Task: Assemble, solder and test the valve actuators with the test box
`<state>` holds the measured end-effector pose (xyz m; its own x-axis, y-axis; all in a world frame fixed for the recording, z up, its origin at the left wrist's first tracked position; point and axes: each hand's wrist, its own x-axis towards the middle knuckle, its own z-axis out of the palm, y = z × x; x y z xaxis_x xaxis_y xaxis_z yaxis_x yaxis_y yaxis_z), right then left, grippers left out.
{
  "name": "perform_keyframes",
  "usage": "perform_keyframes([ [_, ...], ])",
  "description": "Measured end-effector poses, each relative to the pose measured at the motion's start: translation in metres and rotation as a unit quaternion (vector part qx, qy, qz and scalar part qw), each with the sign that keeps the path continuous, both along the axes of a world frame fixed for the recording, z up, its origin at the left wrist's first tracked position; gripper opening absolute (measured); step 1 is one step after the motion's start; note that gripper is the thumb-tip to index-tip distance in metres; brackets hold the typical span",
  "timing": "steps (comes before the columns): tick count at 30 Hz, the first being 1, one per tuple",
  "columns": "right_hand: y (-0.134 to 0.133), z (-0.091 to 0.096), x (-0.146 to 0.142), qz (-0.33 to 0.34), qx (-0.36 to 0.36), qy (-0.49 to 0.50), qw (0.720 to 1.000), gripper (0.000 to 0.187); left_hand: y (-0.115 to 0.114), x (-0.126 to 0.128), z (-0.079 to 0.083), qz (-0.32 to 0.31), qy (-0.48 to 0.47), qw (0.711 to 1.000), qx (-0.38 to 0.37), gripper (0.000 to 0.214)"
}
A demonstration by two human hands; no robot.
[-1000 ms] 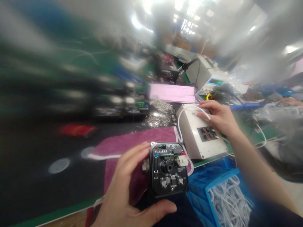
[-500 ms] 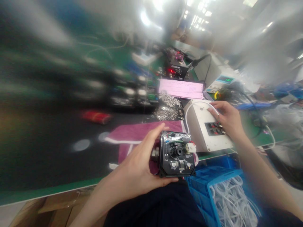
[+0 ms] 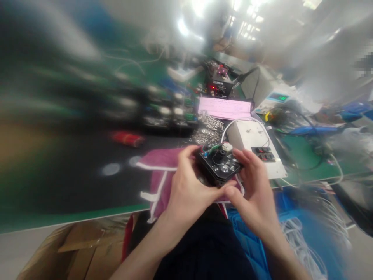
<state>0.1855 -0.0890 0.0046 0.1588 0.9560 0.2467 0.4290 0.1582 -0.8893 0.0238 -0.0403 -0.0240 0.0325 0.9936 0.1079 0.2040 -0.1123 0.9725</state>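
Note:
In front of my body I hold a black square device with an exposed circuit board [image 3: 224,165]. A round black barrel stands up from its middle, with a white connector behind that. My left hand [image 3: 189,182] wraps round its left side and front edge. My right hand [image 3: 255,186] closes about its right side, fingers at the far right corner and thumb near the front corner. The device is tilted, board side up. Beneath it lies a purple cloth with white edging [image 3: 160,159]. Just beyond my right hand stands a white box with black-and-red terminals [image 3: 241,134].
Loose screws [image 3: 211,121] and washers [image 3: 204,137] lie behind the device, before a pink paper sheet [image 3: 224,107]. A black soldering station [image 3: 218,87] and a metering unit [image 3: 259,87] stand farther back. Below the bench edge is a blue crate [image 3: 247,241] with white cables.
My right hand has left the white box and its cable and come to the device's right side. The device has turned and tilted in my left hand.

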Motion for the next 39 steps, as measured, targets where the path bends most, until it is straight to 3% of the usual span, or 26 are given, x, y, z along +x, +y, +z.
perform_keyframes([
  [3,0.013,-0.016,-0.016,-0.026,-0.015,0.038,0.999,0.100,-0.001,0.004,-0.002,0.021,0.030,0.999,0.011,0.113],
  [5,0.023,-0.021,-0.019,-0.045,0.005,0.028,0.999,0.107,-0.001,0.000,-0.003,0.010,0.024,0.999,0.022,0.102],
  [11,0.042,-0.021,-0.013,-0.015,0.016,0.070,0.997,0.103,0.017,-0.029,0.001,-0.114,-0.050,0.992,-0.006,0.074],
  [18,0.057,-0.007,-0.015,0.046,0.030,0.179,0.982,0.112,0.052,-0.052,0.011,-0.245,-0.111,0.962,-0.046,0.100],
  [22,0.068,-0.020,-0.015,0.086,0.005,0.243,0.966,0.109,0.063,-0.049,0.006,-0.233,-0.125,0.964,-0.030,0.104],
  [28,0.081,-0.049,-0.021,0.044,-0.015,0.323,0.945,0.085,0.065,-0.035,-0.011,-0.185,-0.164,0.968,-0.048,0.087],
  [33,0.089,-0.055,-0.025,0.009,-0.036,0.346,0.938,0.072,0.069,-0.028,-0.015,-0.148,-0.171,0.971,-0.080,0.078],
  [39,0.092,-0.054,-0.026,0.007,-0.050,0.339,0.939,0.071,0.071,-0.028,-0.018,-0.157,-0.207,0.963,-0.065,0.064],
])
